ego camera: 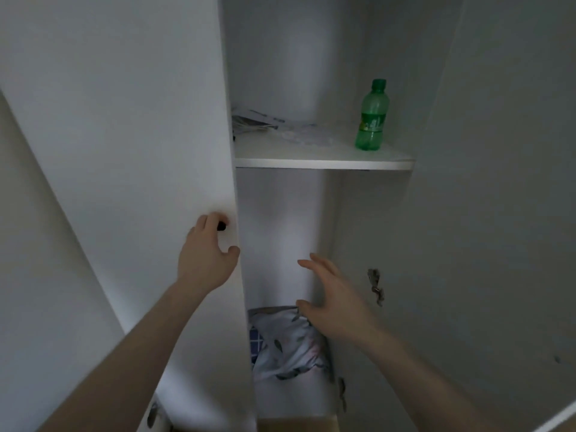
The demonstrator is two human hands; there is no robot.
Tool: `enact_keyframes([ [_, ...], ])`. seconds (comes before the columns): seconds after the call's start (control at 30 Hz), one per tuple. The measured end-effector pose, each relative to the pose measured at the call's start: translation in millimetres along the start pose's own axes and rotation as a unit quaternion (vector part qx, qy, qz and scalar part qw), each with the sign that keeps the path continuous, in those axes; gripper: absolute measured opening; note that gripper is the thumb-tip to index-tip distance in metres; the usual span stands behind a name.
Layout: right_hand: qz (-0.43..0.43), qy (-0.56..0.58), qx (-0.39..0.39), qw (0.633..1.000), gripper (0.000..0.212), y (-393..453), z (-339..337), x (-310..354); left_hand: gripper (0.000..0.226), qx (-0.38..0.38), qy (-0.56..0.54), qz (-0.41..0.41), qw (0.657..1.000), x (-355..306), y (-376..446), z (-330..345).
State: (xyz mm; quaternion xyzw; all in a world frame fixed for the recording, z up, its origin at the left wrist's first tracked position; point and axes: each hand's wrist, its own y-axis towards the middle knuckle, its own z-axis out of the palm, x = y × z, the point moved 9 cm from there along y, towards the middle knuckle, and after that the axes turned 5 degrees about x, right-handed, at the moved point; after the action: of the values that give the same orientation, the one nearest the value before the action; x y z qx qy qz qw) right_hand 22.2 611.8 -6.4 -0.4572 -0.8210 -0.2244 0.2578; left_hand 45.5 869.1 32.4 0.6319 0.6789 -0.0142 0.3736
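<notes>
I face a white wardrobe with its doors swung apart. My left hand (207, 255) grips the small black knob (221, 226) near the edge of the left door (131, 151), fingers curled over it. My right hand (332, 297) hovers open with fingers spread, in front of the lower compartment and close to the inner side of the right door (483, 213); it holds nothing. A green plastic bottle (372, 116) with a green cap stands upright on the right of the white shelf (324, 163).
Papers and a clear plastic wrapper (271, 126) lie at the shelf's left and back. Folded floral and blue-checked bedding (288, 344) fills the bottom of the lower compartment. A metal hinge (375, 286) sits on the right door. A cardboard edge (296, 424) shows at the bottom.
</notes>
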Motion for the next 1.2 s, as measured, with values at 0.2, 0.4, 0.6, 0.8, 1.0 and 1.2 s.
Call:
enact_keyframes([
  [0.2,-0.019,0.018,0.039,0.999,0.066,3,35,3,0.042,-0.040,-0.050,-0.011,0.998,4,-68,-44],
  [0.4,-0.035,0.019,0.093,0.995,0.064,3,71,14,0.036,-0.025,-0.034,-0.020,0.999,12,-115,-93],
  [0.6,-0.063,0.027,0.153,0.986,0.064,1,112,30,0.030,-0.081,-0.032,-0.093,0.992,36,-159,-143],
  [0.8,-0.097,0.029,0.185,0.978,0.063,7,141,51,0.033,-0.159,-0.022,-0.174,0.972,63,-194,-182],
  [1.0,-0.121,0.041,0.211,0.969,0.061,15,167,62,0.027,-0.259,-0.034,-0.218,0.940,87,-229,-208],
  [1.2,-0.136,0.050,0.249,0.957,0.066,20,201,67,0.055,-0.345,-0.061,-0.277,0.895,121,-266,-211],
])
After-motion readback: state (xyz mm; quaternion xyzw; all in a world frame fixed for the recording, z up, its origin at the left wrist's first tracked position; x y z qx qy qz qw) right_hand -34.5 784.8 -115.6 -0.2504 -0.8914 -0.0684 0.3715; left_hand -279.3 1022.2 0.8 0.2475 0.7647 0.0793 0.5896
